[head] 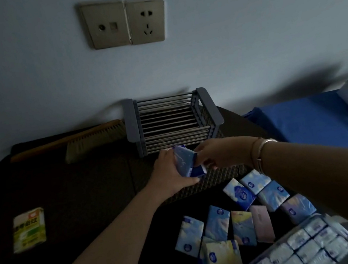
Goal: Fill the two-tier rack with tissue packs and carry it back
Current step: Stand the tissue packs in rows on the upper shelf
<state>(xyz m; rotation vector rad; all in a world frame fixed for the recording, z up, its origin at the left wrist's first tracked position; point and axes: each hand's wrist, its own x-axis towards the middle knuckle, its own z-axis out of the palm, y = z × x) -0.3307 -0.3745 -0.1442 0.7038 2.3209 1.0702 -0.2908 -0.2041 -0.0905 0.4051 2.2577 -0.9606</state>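
While both hands meet at frame centre, a dark blue tissue pack (186, 161) sits between them, just in front of the rack (172, 120), which stands at 12 o'clock from it against the wall. Left hand (170, 173) grips the pack from the 9 o'clock side, fingers curled round it. Right hand (219, 154) reaches in from 3 o'clock; its fingertips are hidden behind the pack, so cannot tell whether it pinches or only touches. Bracelets (259, 153) on the right wrist.

Rack: grey end frames, metal bars; the lower tier is hard to make out in the dim light.

Loose tissue packs (237, 217) lie scattered at 5 o'clock, pale blue, pink, yellow, each with a round blue logo too blurred to read. A wrapped multipack (303, 248) at 5 o'clock, cut off by the frame edge, print illegible.

At 8 o'clock a green-and-white packet (28, 230) with bold characters, blurred, unreadable. Brush (84, 140) at 10 o'clock. Wall sockets (125, 21) at 12 o'clock. Blue cloth (315, 119) at 2 o'clock.
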